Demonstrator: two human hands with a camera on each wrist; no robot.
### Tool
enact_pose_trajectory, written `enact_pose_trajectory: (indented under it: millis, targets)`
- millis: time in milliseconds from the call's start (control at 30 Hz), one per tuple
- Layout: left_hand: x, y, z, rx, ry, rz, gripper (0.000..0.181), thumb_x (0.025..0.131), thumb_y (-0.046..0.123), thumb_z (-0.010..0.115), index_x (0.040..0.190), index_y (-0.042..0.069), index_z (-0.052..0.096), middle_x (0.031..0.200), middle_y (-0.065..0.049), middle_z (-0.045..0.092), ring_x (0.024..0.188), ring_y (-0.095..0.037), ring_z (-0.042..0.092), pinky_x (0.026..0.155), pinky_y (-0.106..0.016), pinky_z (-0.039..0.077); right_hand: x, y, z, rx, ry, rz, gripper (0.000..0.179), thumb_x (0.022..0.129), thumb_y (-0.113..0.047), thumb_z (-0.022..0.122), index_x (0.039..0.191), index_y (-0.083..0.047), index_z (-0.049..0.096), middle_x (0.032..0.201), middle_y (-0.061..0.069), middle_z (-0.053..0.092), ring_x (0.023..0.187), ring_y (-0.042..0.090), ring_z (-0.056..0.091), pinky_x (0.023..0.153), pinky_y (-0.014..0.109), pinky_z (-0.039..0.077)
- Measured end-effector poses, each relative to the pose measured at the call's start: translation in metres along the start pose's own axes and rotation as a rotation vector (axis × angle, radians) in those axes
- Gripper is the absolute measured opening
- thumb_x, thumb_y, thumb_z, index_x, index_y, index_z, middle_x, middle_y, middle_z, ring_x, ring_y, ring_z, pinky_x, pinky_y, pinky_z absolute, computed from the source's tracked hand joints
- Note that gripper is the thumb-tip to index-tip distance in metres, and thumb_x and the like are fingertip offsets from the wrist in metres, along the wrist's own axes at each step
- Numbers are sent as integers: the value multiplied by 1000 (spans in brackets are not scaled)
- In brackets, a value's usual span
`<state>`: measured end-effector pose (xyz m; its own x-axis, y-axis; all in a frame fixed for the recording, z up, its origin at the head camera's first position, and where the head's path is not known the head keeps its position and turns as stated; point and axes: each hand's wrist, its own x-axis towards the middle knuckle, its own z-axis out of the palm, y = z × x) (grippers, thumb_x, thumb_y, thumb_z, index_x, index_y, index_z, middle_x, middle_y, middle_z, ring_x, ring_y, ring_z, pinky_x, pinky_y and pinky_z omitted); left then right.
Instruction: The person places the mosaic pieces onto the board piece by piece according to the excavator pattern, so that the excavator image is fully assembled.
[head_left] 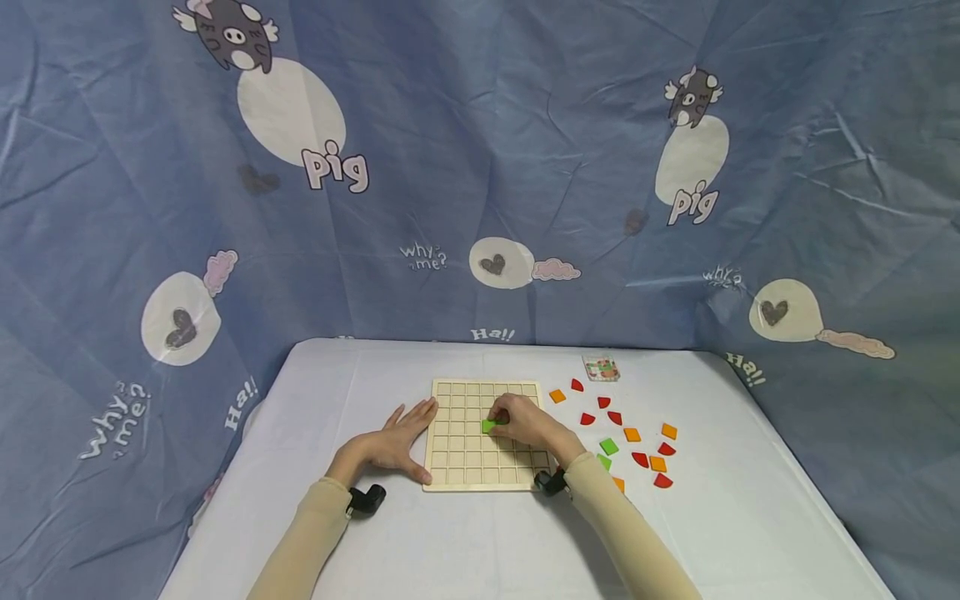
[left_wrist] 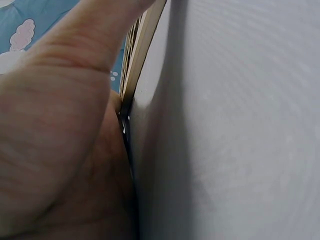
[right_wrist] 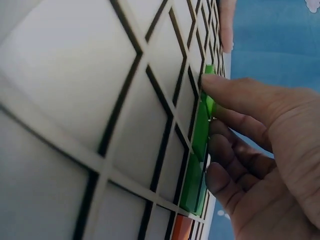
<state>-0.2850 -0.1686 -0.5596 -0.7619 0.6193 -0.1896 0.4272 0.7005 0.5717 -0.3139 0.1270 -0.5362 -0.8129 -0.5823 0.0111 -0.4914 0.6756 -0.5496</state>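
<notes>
A pale wooden grid board (head_left: 457, 477) lies on the white table. My left hand (head_left: 392, 442) rests along its left side with fingers spread, fingertips at the upper left edge and thumb at the lower left corner. Over the middle of the board my right hand (head_left: 523, 421) pinches a green square tile (head_left: 488, 426) between thumb and forefinger. Under that hand, the right wrist view shows more green tiles (right_wrist: 192, 182) in a row of cells, then an orange tile (right_wrist: 182, 228). In the head view the hand hides these.
Right of the board lie loose orange squares (head_left: 632, 435), red quarter-circle pieces (head_left: 640, 459) and green squares (head_left: 609, 447). A small printed picture card (head_left: 602, 368) lies at the back. A blue patterned cloth (head_left: 420, 167) hangs behind the table (head_left: 360, 367).
</notes>
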Motion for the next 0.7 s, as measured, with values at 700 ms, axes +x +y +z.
enact_pose_trajectory:
  millis: [700]
  targets:
    - [0,0,-1,18,3,10,134,63,56,84,155,4,0,163,-11,-6,151,-30,-6,120,-55,-11,-28,11,-13,62,81,50,23,86,-19,74,104,-9,65,96,0,62,82,10,56,72,24,51]
